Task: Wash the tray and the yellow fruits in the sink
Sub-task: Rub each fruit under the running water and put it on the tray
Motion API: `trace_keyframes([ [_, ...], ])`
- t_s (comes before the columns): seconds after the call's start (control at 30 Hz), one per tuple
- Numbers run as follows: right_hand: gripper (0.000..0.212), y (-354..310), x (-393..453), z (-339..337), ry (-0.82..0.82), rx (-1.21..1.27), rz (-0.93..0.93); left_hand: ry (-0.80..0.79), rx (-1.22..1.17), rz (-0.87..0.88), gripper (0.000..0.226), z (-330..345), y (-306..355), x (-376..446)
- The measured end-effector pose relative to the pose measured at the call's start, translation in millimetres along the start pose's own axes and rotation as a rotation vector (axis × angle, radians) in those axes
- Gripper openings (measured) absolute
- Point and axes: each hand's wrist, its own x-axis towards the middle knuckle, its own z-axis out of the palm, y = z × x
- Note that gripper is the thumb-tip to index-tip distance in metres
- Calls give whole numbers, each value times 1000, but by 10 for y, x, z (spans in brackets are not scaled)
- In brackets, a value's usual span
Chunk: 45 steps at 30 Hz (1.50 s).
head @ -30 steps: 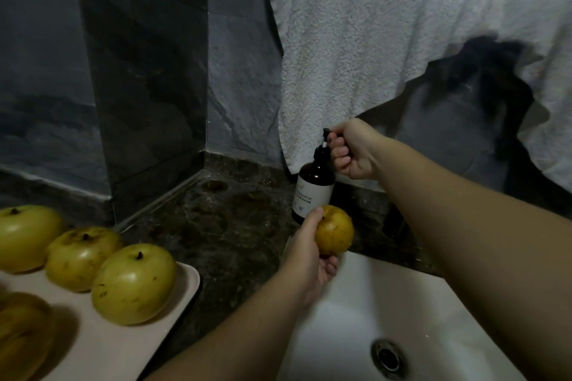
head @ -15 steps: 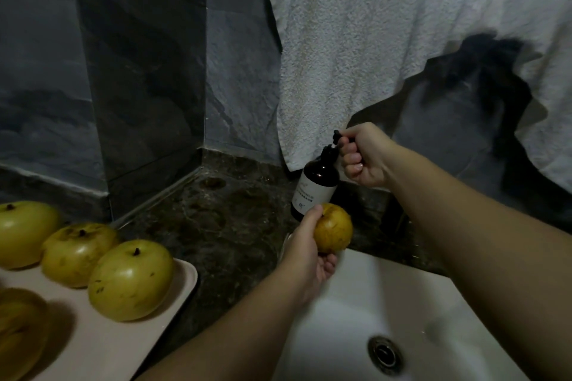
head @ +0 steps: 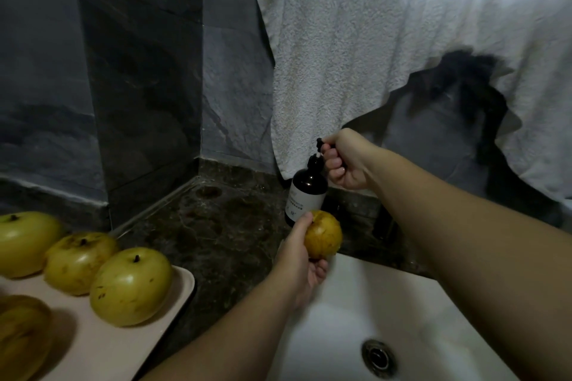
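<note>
Above the white ceramic sink [head: 356,294], the left hand [head: 298,266] fingers curl round a small yellow-brown fruit [head: 322,238] just below the dark brown pump bottle [head: 306,195], whose pump head the right hand [head: 346,161] fingers pinch.

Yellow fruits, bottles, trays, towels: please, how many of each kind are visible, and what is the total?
Yellow fruits: 5, four on the tray, one held by the left hand
Pump bottle: 1
Tray: 1
White towel: 1
Total: 8
</note>
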Motion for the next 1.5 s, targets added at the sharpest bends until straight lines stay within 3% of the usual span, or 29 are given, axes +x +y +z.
trace_keyframes([
  [0.7,38,61,123,94,111,-2,-37,9,2,-12,56,9,14,-21],
  [0.9,54,9,56,173,61,53,-18,-44,-37,-17,42,13,14,-53],
  [0.97,55,135,-38,149,76,56,-49,-61,-44,-10,47,32,13,-57],
  [1.03,47,384,-193,97,132,-66,-151,-80,-42,-15,53,61,24,-80],
  [1.17,28,1109,-630,-131,305,-699,-532,-139,4,-46,53,127,-2,-173],
  [1.23,32,1405,-812,-273,271,-679,-545,-153,85,-54,44,164,-64,-222],
  [1.37,28,1585,-1040,-514,282,-190,-154,-104,519,9,41,246,-249,-298],
  [1.43,28,1666,-1134,-641,293,-334,-188,-134,567,-22,47,312,-382,-366],
  [1.5,45,1791,-1253,-725,327,-674,-405,-134,574,-69,55,413,-512,-427],
])
